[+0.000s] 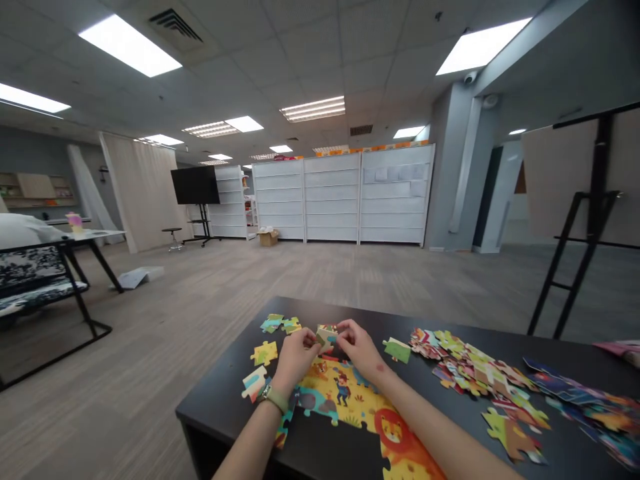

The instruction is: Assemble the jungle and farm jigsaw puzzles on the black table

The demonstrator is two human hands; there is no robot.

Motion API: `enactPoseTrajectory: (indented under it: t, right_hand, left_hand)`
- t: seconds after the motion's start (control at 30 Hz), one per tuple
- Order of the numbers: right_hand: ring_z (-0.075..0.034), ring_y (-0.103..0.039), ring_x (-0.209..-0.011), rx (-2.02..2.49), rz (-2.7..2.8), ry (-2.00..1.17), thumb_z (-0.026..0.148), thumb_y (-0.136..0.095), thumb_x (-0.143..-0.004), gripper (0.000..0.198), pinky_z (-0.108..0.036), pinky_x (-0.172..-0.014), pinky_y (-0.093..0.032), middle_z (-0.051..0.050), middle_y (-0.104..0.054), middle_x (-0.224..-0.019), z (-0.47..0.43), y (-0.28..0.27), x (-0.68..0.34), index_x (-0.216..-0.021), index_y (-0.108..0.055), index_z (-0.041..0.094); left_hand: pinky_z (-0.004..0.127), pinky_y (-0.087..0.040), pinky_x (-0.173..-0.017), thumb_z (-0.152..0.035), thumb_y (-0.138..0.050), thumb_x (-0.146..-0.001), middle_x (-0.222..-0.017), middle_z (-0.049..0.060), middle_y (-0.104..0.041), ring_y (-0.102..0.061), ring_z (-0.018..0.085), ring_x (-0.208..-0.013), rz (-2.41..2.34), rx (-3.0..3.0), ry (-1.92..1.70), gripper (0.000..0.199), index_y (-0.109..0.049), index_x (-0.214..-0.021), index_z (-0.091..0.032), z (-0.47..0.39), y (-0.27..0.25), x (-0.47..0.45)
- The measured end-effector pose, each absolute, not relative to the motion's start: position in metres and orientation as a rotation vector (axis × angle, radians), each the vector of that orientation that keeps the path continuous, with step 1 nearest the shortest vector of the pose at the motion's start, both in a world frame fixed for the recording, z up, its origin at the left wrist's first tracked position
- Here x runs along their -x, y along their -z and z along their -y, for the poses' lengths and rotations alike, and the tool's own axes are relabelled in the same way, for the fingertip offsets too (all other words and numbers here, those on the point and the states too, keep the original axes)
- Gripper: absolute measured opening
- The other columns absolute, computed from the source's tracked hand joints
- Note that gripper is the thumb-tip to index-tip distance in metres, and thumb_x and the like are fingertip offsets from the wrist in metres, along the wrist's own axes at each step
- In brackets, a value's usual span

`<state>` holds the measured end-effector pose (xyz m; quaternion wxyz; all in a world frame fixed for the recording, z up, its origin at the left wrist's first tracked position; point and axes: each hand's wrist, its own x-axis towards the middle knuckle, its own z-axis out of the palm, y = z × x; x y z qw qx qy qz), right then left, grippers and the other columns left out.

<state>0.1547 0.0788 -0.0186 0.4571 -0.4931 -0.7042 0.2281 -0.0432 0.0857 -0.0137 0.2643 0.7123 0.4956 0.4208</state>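
Left hand [295, 355] and right hand [359, 345] pinching puzzle piece [327, 337], edges partly covered; assembled puzzle [359, 399] cut off below.

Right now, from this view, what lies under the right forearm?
Part of the joined puzzle: its red lion shows beside the right forearm and runs beneath it. The dark tabletop shows on the far side. Whatever the forearm covers cannot be seen.

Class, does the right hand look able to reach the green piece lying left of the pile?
Probably yes: the green piece lies near the right hand, with no other piece between. That hand seems busy at the held piece, though, so may need freeing first.
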Motion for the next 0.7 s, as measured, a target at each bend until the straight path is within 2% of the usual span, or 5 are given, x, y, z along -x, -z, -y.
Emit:
enactPoseTrajectory:
  t: [0.13,0.27,0.37,0.53,0.7]
  right_hand:
    - [-0.021,-0.065,-0.095,1.266,1.823,-0.461,0.02,-0.045,-0.089,0.027,-0.034,-0.086,-0.048,-0.008,-0.072,-0.103,-0.082,0.015,-0.157,-0.107,-0.065,0.021]
    - [-0.028,-0.047,-0.13,1.374,1.966,-0.376,0.011,-0.049,-0.082,0.04,-0.045,-0.106,-0.033,-0.008,-0.059,-0.139,-0.099,0.012,-0.162,-0.113,-0.07,0.026]
    - [-0.031,-0.046,-0.13,1.472,2.057,-0.369,0.019,-0.058,-0.08,0.027,-0.05,-0.104,-0.03,-0.005,-0.063,-0.133,-0.116,0.012,-0.172,-0.1,-0.073,0.03]
    - [-0.026,-0.06,-0.104,1.596,2.059,-0.387,0.029,-0.068,-0.076,0.012,-0.041,-0.093,-0.038,-0.003,-0.071,-0.098,-0.135,0.014,-0.19,-0.087,-0.069,0.024]
    - [-0.021,-0.06,-0.095,1.584,1.918,-0.397,0.017,-0.072,-0.065,0.038,-0.03,-0.084,-0.043,-0.003,-0.068,-0.099,-0.139,0.01,-0.194,-0.102,-0.066,0.022]
  left_hand:
    - [0.026,-0.044,-0.068,-0.016,-0.062,-0.079,-0.071,-0.001,-0.068,-0.065,0.017,-0.072,-1.408,-1.999,-1.105,0.023,-0.063,-0.101,-0.019,-0.081,0.016,0.049]
    - [0.025,-0.042,-0.066,-0.017,-0.056,-0.085,-0.072,-0.002,-0.066,-0.063,0.017,-0.07,-1.407,-2.073,-1.039,0.038,-0.059,-0.123,-0.019,-0.082,0.018,0.048]
    - [0.025,-0.042,-0.067,-0.019,-0.05,-0.09,-0.075,-0.001,-0.066,-0.062,0.017,-0.072,-1.387,-2.054,-1.018,0.046,-0.053,-0.136,-0.017,-0.082,0.019,0.049]
    - [0.028,-0.043,-0.081,-0.022,-0.052,-0.09,-0.093,0.005,-0.068,-0.062,0.021,-0.092,-1.53,-2.182,-0.879,0.057,-0.046,-0.146,-0.021,-0.078,0.014,0.046]
    - [0.033,-0.042,-0.089,-0.023,-0.051,-0.09,-0.11,0.008,-0.066,-0.055,0.027,-0.11,-1.629,-2.354,-0.777,0.041,-0.065,-0.128,-0.029,-0.072,0.009,0.042]
